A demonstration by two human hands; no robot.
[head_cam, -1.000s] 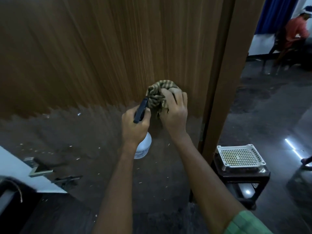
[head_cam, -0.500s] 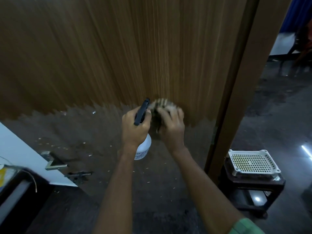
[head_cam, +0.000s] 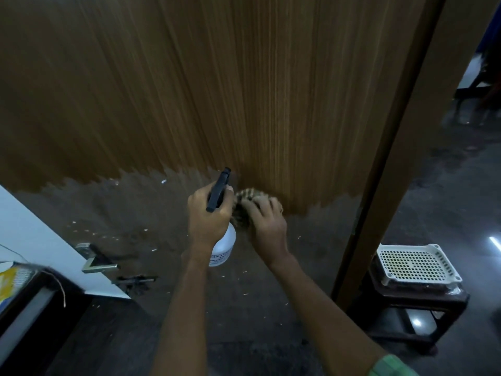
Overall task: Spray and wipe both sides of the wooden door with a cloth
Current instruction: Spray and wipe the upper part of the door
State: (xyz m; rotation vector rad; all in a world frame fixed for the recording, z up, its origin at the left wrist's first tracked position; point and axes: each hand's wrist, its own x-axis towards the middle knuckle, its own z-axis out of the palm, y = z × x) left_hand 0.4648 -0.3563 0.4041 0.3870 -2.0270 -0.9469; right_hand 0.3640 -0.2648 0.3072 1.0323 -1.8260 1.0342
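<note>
One cloth, one bottle, one door

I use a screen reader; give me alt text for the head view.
A right hand presses a striped cloth against a wooden door low down, while the left hand holds a spray bottle beside it.

Dark glossy floor; dark wooden stool stands on it, white perforated tray atop.
</note>
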